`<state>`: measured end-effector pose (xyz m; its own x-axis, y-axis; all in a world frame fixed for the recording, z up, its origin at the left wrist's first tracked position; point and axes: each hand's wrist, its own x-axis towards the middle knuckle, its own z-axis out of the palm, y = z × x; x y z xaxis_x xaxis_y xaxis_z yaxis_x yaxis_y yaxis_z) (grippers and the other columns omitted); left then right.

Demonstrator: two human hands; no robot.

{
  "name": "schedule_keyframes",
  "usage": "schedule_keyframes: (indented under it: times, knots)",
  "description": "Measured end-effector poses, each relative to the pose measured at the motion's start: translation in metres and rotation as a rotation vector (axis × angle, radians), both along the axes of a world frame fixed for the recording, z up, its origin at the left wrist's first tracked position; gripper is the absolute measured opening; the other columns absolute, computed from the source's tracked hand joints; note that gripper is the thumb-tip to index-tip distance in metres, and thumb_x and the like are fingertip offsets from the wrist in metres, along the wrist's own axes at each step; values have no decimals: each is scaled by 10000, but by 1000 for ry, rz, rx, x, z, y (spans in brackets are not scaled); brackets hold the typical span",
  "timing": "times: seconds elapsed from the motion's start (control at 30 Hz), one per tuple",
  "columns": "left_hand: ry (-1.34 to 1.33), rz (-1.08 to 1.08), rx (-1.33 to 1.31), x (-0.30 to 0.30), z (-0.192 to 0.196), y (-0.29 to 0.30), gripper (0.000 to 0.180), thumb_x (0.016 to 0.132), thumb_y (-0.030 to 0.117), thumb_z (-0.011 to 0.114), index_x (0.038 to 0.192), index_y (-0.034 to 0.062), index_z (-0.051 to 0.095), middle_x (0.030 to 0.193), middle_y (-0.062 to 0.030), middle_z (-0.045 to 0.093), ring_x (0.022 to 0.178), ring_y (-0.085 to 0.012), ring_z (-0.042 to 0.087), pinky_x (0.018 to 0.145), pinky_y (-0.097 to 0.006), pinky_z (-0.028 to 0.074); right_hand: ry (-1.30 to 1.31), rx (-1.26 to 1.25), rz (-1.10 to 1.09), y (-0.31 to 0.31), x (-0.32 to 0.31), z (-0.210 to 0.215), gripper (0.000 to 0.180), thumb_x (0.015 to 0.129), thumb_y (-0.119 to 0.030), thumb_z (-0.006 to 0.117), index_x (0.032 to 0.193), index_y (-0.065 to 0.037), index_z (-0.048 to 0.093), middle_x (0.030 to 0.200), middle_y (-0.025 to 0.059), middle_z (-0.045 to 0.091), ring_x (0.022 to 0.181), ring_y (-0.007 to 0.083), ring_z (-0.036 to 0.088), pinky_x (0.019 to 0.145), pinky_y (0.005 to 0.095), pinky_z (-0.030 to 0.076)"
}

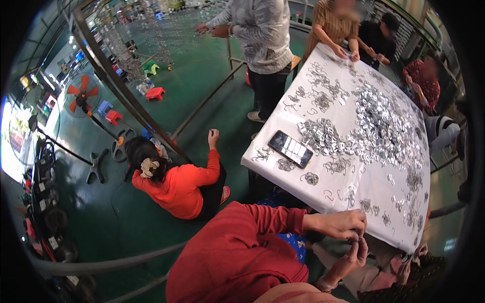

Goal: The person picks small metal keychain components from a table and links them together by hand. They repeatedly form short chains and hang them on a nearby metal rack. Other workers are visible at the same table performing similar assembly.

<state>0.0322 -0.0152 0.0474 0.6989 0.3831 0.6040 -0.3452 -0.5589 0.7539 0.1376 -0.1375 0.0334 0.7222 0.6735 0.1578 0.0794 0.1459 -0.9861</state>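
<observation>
A phone (291, 149) lies on the surface (374, 183) at left, metal pieces (384, 126) right, wire hooks (321, 81) beyond.

Workshop; metal pcs (389, 129) heaped on tbl (369, 184); floor fan (82, 94)

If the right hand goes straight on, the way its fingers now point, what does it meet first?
The right hand would probably meet the left hand first: the two look very close together, though this view cannot settle whether they touch.
</observation>
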Motion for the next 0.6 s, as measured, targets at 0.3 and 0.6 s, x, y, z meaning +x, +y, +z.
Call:
schedule_keyframes:
  times: [0.3,0.6]
  knots:
    - [82,97,9,-5,-12,2,86,742,56,648,823,40,625,974,-80,586,936,-257,535,808,-348,443,-66,68,31,3,3,-5,115,790,104,603,878,35,629,863,43,608,777,96,574,690,206,469]
    - [187,-127,-357,-4,-22,12,102,786,-5,628,884,-4,600,983,-102,651,882,-200,622,782,-307,492,-92,160,196,17,33,2,127,763,115,591,848,47,657,798,92,617,710,143,581,614,234,461]
